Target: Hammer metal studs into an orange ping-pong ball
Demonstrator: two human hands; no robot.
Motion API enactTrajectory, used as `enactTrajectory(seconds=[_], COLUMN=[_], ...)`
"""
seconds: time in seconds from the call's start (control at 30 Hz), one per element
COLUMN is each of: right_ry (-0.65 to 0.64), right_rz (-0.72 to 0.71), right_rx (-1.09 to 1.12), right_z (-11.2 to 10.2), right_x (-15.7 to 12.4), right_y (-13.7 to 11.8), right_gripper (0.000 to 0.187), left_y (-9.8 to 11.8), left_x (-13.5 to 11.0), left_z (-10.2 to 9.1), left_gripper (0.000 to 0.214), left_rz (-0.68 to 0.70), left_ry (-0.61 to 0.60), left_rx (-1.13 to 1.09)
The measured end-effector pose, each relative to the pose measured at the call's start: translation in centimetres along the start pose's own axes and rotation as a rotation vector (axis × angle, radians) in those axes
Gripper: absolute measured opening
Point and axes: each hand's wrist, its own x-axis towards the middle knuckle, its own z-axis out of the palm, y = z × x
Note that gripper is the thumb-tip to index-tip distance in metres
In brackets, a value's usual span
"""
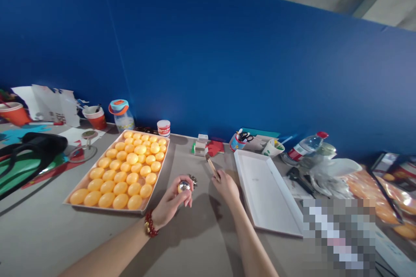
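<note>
My left hand [172, 201], with a red bead bracelet at the wrist, has its fingers curled round a shiny silver ball [183, 186]. Just behind those fingers a small silvery, patterned item [193, 180] shows in part; I cannot make out its kind. My right hand [228, 187] grips a slim wooden stick [212, 167] with a dark far end, perhaps a brush, pointing up and left above the table. To the left, a shallow white box [145, 208] holds rows of orange balls [120, 188]. An open white tray [264, 194] lies right of my right hand.
At the back stand a clear bottle with a blue lid [121, 114], a small white-and-red tub [164, 128] and a cup of scissors [238, 141]. A water bottle [305, 147] and plastic bags crowd the right. A black-handled object [43, 145] lies left. A blue partition [208, 52] rises behind.
</note>
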Motion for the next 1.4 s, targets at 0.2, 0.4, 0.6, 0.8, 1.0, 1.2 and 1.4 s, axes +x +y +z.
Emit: enactTrajectory(seconds=[0.2, 0.4, 0.6, 0.8, 1.0, 1.2, 1.4], right_ry=[0.03, 0.077, 0.102, 0.109, 0.114, 0.077, -0.131], right_rz=[0.017, 0.014, -0.007, -0.008, -0.014, -0.088, -0.078], right_rx=[-0.059, -0.094, -0.059, 0.024, 0.16, 0.527, 1.342], right_z=[0.2, 0.5, 0.7, 0.6, -0.2, -1.2, -1.3], right_x=[-0.3, -0.9, -0.5, -0.2, -0.4, -1.5, -4.6], right_y=[-0.6, -1.0, -0.2, 0.6, 1.1, -0.1, -4.2], right_gripper=[0.014, 0.015, 0.014, 0.01, 0.008, 0.013, 0.024], left_y=[0.0, 0.2, 0.4, -0.4, -0.1, -0.7, -1.7], left_x=[-0.1, -0.1, -0.2, -0.2, 0.0, 0.5, 0.8], left_z=[-0.3, -0.2, -0.1, -0.5, -0.5, -1.2, -1.5], left_gripper=[0.018, 0.017, 0.023, 0.017, 0.022, 0.026, 0.036], left_rz=[0.019, 0.011, -0.006, 0.05, 0.045, 0.023, 0.06], left_ry=[0.021, 0.059, 0.02, -0.035, 0.012, 0.068, 0.103], left_rx=[0.132, 0.219, 0.155, 0.023, 0.044, 0.074, 0.011])
